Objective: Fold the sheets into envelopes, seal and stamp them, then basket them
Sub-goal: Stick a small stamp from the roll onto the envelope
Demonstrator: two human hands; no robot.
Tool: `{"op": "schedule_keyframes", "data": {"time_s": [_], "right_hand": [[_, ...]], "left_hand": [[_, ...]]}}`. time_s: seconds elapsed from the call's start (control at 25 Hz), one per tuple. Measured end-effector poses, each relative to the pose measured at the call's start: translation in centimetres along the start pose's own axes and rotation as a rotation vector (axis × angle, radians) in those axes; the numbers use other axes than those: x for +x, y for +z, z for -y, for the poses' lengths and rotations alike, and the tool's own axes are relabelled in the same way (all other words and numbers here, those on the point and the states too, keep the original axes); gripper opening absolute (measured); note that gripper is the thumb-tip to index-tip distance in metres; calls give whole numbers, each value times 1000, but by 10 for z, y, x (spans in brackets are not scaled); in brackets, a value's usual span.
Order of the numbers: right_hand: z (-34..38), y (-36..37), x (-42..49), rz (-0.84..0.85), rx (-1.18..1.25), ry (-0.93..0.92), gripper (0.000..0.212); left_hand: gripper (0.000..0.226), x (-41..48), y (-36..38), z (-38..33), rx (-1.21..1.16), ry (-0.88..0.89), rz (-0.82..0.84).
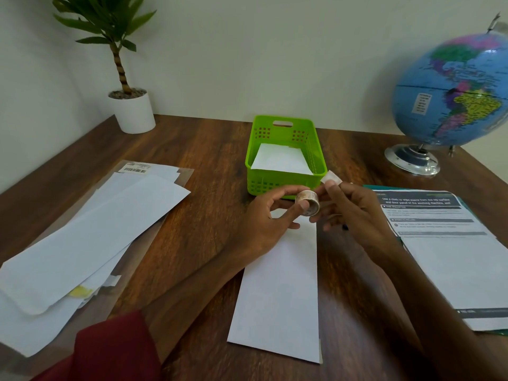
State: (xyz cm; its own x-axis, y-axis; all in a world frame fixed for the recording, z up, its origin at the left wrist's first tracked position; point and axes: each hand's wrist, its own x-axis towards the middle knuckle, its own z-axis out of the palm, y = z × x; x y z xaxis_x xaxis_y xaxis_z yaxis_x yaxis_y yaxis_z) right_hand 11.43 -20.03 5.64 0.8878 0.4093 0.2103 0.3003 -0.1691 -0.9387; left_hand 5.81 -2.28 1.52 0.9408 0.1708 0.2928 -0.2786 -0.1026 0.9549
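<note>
A folded white envelope [280, 292] lies lengthwise on the wooden table in front of me. Just above its far end, my left hand [270, 218] holds a small roll of stamp tape [308, 205] between thumb and fingers. My right hand [354, 213] pinches a torn stamp piece with a zigzag edge [331, 177], lifted a little above and to the right of the roll. Behind the hands stands a green basket [286, 127] with a white envelope [280, 159] lying inside it.
A loose pile of white sheets [90, 237] on clear plastic lies at the left. A printed instruction sheet [450, 243] lies at the right. A globe [450, 92] stands at the back right, a potted plant [132, 105] at the back left.
</note>
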Motion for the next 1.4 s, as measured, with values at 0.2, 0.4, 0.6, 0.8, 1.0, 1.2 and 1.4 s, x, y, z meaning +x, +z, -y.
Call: {"op": "schedule_keyframes", "data": {"time_s": [0.2, 0.4, 0.6, 0.8, 1.0, 1.2, 1.4], "right_hand": [[-2, -3, 1, 19, 192, 120, 34], [-1, -11, 4, -55, 158, 126, 29], [-22, -26, 11, -348, -590, -16, 30], [-37, -24, 19, -216, -729, 44, 32], [-30, -27, 16, -304, -677, -125, 19], [-17, -10, 4, -268, -632, -406, 7], [-16, 4, -2, -75, -746, -696, 12]], "left_hand": [[33, 2, -3, 2, 73, 16, -14], [33, 0, -3, 5, 363, 72, -40], [30, -2, -9, 21, 781, 138, 42], [32, -3, -7, 25, 926, 186, 59], [20, -2, -9, 25, 835, 195, 12], [23, 2, -8, 0, 397, -69, -78], [33, 7, -13, -19, -125, -346, -13]]}}
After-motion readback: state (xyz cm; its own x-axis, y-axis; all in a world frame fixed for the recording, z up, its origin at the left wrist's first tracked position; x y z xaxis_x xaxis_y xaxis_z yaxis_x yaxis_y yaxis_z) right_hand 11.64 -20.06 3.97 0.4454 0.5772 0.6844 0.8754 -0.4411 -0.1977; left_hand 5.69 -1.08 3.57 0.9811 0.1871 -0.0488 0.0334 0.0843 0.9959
